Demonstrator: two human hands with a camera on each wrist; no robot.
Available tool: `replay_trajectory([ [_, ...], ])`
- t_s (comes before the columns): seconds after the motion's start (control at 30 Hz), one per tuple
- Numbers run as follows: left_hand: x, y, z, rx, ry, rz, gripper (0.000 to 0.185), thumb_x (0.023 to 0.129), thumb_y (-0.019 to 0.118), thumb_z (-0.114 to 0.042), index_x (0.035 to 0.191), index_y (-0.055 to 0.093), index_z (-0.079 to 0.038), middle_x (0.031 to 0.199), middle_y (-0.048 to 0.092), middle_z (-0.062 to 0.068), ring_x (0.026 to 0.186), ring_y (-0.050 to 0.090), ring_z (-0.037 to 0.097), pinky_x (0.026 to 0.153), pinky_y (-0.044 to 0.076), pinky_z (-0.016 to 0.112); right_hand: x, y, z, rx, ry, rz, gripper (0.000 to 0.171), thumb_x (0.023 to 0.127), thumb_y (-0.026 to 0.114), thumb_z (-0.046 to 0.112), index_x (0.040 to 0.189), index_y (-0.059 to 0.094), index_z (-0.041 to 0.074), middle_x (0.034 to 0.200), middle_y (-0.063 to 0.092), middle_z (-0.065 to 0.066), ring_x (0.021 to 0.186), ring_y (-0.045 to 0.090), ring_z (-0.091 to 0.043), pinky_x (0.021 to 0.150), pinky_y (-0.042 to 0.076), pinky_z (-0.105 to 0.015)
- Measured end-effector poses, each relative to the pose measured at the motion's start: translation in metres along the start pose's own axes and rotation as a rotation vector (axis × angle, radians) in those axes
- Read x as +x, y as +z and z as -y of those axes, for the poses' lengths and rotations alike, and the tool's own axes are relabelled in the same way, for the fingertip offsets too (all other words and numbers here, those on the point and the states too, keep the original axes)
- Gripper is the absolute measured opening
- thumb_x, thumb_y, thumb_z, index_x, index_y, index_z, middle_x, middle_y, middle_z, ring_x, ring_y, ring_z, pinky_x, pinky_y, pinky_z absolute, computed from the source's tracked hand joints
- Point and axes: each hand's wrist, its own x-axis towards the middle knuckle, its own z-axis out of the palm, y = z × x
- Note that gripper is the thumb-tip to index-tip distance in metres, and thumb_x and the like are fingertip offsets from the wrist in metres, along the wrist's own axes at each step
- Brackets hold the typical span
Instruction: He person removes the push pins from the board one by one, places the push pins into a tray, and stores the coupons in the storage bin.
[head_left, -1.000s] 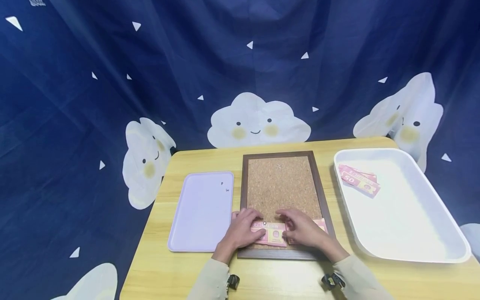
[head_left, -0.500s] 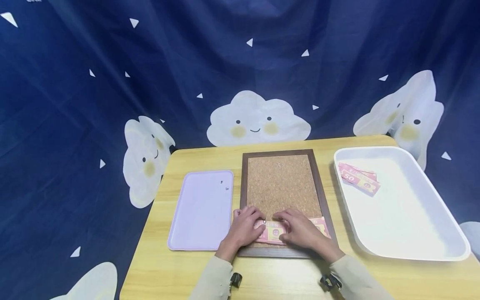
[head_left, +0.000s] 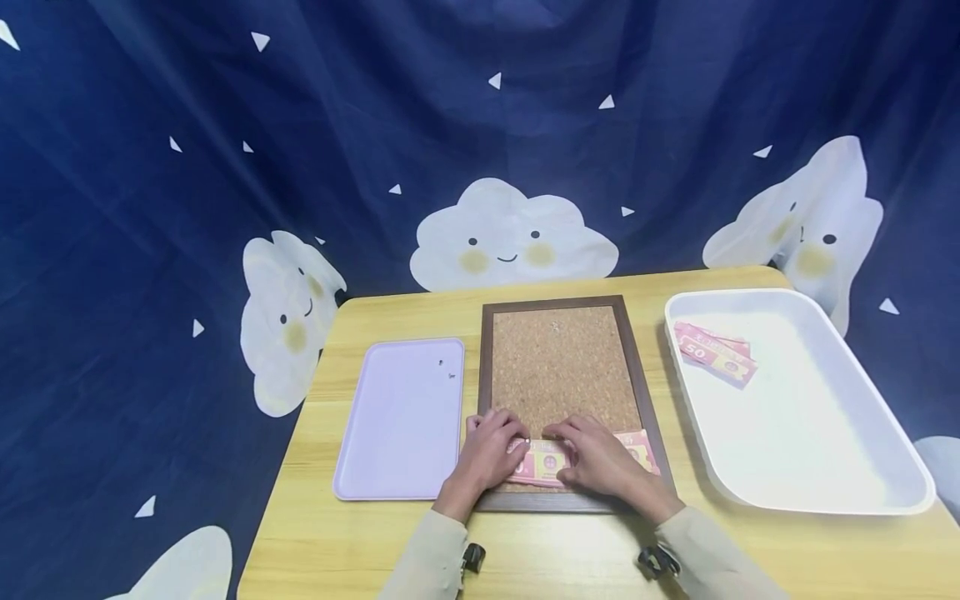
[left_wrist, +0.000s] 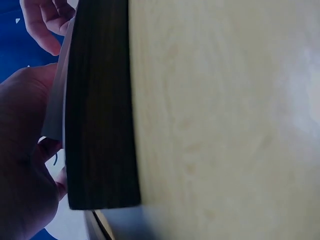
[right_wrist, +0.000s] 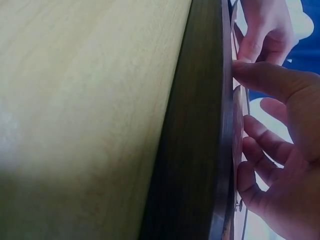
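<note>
A pink and yellow paper coupon (head_left: 548, 461) lies along the bottom of a brown-framed corkboard (head_left: 564, 367). My left hand (head_left: 491, 454) rests over its left end, thumb and fingers spread across it; a small pin (head_left: 527, 440) shows by the index fingertip. My right hand (head_left: 600, 458) covers the coupon's right end, with thumb low and index fingertip near the upper edge. To its right another coupon (head_left: 637, 448) shows in the corner. The right wrist view has the thumb touching paper at the frame (right_wrist: 222, 125), the other fingers bent against the board.
A lilac tray (head_left: 401, 417) with two small pins (head_left: 452, 376) stands left of the corkboard. At right, a deep white tub (head_left: 810, 417) holds several overlapping coupons (head_left: 716, 354). Another pin (head_left: 556, 327) sits near the board's top. A blue curtain (head_left: 375, 100) hangs behind the table.
My right hand has shifted slightly left over the coupon, uncovering more of the coupon at the right corner. The left hand has edged a little right. The head view has tilted slightly.
</note>
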Motion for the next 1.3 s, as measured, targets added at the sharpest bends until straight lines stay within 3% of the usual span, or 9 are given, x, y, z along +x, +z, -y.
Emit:
replay_trajectory([
  [0.2,-0.0002,0.0035,0.0009,0.007,0.017,-0.007,0.008,0.079,0.057,-0.036,0.083,0.062,-0.031,0.093,0.053,-0.016,0.090,0.048,0.006,0.081,0.031,0.036,0.0004,0.0009,-0.0003,0.006,0.004,0.001,0.065,0.052,0.078,0.027,0.114,0.058,0.023,0.107,0.054,0.006,0.101,0.049,-0.016,0.088,0.039,-0.036],
  [0.4,-0.0006,0.0029,0.0011,0.013,0.013,0.012,0.008,0.081,0.056,-0.035,0.084,0.061,-0.030,0.093,0.052,-0.017,0.092,0.047,0.005,0.079,0.031,0.035,0.0007,0.0020,0.0008,-0.001,-0.016,-0.001,0.068,0.051,0.080,0.037,0.113,0.058,0.022,0.108,0.055,0.007,0.106,0.049,-0.016,0.093,0.037,-0.036],
  [0.77,0.0002,0.0031,0.0010,0.021,0.008,0.020,0.009,0.081,0.055,-0.036,0.085,0.061,-0.030,0.094,0.054,-0.016,0.093,0.048,0.006,0.080,0.031,0.035,0.0028,0.0040,0.0057,-0.031,-0.002,-0.004,0.071,0.047,0.081,0.043,0.112,0.058,0.025,0.092,0.053,0.007,0.085,0.045,-0.011,0.075,0.038,-0.031],
  [1.3,0.0009,0.0011,0.0007,0.014,0.019,0.028,0.008,0.082,0.055,-0.033,0.085,0.061,-0.029,0.093,0.052,-0.015,0.095,0.048,0.006,0.080,0.032,0.036,0.0055,-0.0007,0.0049,-0.031,0.032,0.068,0.077,0.046,0.081,0.046,0.114,0.057,0.019,0.090,0.050,0.006,0.082,0.042,-0.011,0.075,0.037,-0.029],
])
